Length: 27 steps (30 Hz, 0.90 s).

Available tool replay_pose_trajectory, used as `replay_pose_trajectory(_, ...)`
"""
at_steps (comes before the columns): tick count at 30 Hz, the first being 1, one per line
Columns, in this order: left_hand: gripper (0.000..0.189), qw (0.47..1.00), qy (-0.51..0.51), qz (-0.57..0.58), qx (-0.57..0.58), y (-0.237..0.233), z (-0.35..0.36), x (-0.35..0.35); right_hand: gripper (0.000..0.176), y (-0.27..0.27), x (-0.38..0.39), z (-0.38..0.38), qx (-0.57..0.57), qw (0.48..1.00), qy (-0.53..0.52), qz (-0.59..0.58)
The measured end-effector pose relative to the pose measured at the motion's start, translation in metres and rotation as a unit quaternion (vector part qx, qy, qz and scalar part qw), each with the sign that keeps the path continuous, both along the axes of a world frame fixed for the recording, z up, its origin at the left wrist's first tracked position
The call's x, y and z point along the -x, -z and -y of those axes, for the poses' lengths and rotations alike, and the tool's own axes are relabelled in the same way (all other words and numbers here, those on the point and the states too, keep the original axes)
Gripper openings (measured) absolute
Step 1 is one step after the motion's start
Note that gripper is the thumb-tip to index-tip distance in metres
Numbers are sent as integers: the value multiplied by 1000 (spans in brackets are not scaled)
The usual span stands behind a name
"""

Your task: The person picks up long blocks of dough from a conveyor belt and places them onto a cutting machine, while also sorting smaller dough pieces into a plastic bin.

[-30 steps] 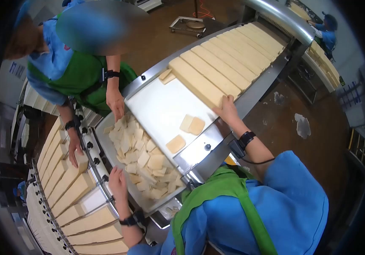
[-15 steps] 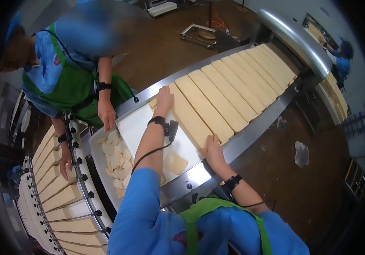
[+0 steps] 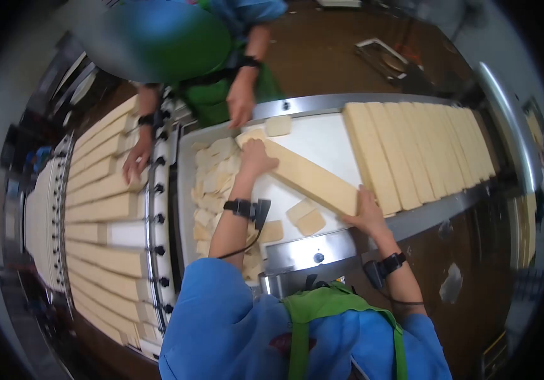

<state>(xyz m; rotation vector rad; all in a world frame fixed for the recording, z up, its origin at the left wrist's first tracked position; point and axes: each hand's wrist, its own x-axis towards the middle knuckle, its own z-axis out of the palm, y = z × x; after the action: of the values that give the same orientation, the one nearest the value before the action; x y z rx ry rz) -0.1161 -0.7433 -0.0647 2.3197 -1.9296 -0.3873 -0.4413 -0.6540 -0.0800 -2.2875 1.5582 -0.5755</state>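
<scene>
A long pale bread loaf (image 3: 310, 176) lies at a slant above the white belt (image 3: 332, 136), apart from the row of similar loaves (image 3: 411, 152) to its right. Gripping its far left end is my left hand (image 3: 257, 159), fingers wrapped over the top. My right hand (image 3: 368, 212) is closed around the near right end. Thin end slices (image 3: 310, 221) lie loose on the belt close to me, and another slice (image 3: 278, 125) sits by the far edge. Left of my left hand, a white bin (image 3: 186, 183) holds many pale slices.
A co-worker in a green apron (image 3: 215, 95) stands across the belt, one hand (image 3: 241, 101) over the bin's far corner, the other (image 3: 137, 161) on loaves of the left conveyor (image 3: 104, 209). Metal rails edge the belt; a curved metal cover (image 3: 506, 126) rises at right.
Both my hands have drawn the end loaf leftward from the row and turned it slantwise. More slices show on the belt. The view has swung, shifting the whole scene.
</scene>
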Motion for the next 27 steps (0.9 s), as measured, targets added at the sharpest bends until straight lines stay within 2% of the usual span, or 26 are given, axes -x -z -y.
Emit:
replay_pose_trajectory(2,51,965,-77,-234,93,23,-53,-19,80,-20,-22,6,-149,986,44,-64)
replay_pose_trajectory(3,49,921,-111,-343,147,31,-73,-25,83,-16,-33,12,-128,991,24,-46)
replay_pose_trajectory(5,44,835,-178,-456,251,38,-109,-39,89,-4,-56,14,-89,996,-14,-8)
replay_pose_trajectory(6,42,782,-204,-505,303,38,-123,-52,87,-16,-76,8,-94,995,-37,3)
replay_pose_trajectory(9,33,787,-275,-325,446,26,-176,-121,88,-30,-144,-18,-11,993,-109,34)
replay_pose_trajectory(11,29,775,-371,-256,443,-28,-222,-161,85,-51,-193,-42,11,975,-166,148)
replay_pose_trajectory(12,27,750,-381,-256,477,-35,-240,-191,83,-61,-215,-54,21,960,-192,204)
replay_pose_trajectory(13,27,724,-387,-255,511,-36,-255,-226,81,-63,-237,-62,-18,949,-196,245)
replay_pose_trajectory(15,29,726,-385,-257,509,-32,-291,-292,75,-63,-280,-78,-94,921,-198,321)
replay_pose_trajectory(16,28,742,-398,-245,482,-22,-307,-324,61,-73,-302,-89,-114,913,-193,341)
replay_pose_trajectory(18,26,772,-418,-221,425,-5,-328,-377,58,-87,-339,-106,-126,907,-208,344)
replay_pose_trajectory(21,27,888,-402,-83,210,-9,-347,-405,48,-99,-379,-127,-125,898,-227,355)
replay_pose_trajectory(24,32,898,-401,82,161,-5,-345,-424,48,-99,-410,-133,-78,893,-261,357)
replay_pose_trajectory(27,41,872,-345,109,329,-14,-336,-394,50,-77,-447,-136,-78,883,-298,355)
